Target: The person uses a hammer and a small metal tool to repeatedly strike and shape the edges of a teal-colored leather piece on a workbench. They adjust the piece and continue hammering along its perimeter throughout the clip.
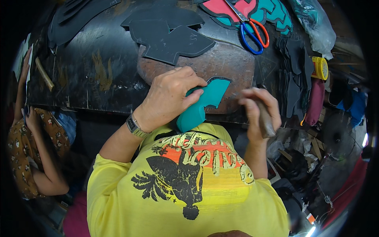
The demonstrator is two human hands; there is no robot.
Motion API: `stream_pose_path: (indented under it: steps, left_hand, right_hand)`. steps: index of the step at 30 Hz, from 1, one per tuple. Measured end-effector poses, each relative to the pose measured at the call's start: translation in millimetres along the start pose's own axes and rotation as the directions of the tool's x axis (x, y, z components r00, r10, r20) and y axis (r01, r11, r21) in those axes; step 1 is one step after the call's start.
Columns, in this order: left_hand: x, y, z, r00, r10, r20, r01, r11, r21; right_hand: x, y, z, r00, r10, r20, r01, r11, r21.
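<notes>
My left hand [171,93] is closed on a teal cut piece [209,93] with a black folded edge, its thumb and fingers pinching the upper left side. The piece curves down over the table's front edge toward my yellow shirt. My right hand [262,110] is wrapped round a tool with a thick brown handle [265,122], to the right of the piece. Its far end is blurred, so I cannot make out its head. Under the piece lies a worn brown slab [237,67]. Black cut pieces [169,39] overlap the slab's far side.
Scissors [252,35] with blue and red handles lie at the back beside teal and pink pieces [272,14]. Stacked black pieces [290,75] and a yellow container [320,68] are at right. A stick [44,74] lies at left, near another person [39,158].
</notes>
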State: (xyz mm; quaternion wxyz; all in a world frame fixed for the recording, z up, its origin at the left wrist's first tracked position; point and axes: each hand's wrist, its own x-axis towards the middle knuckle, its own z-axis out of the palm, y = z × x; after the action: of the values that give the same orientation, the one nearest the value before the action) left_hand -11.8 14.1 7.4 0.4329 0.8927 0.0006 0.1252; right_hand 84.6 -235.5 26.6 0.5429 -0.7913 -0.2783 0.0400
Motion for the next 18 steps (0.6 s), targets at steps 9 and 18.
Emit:
stream_pose_path:
  steps: [9,18]
  left_hand:
    - [0,3,4,1.0,-0.019,-0.021,0.019,1.0,0.014]
    - [-1,8,7,0.998,-0.04,-0.054,0.042,0.998,0.049]
  right_hand:
    - [-20,35,-72,0.982,0.181,0.05,-0.099,0.727,-0.68]
    - [11,-2,-42,0.929,0.322,-0.183,-0.356,0.913,-0.199]
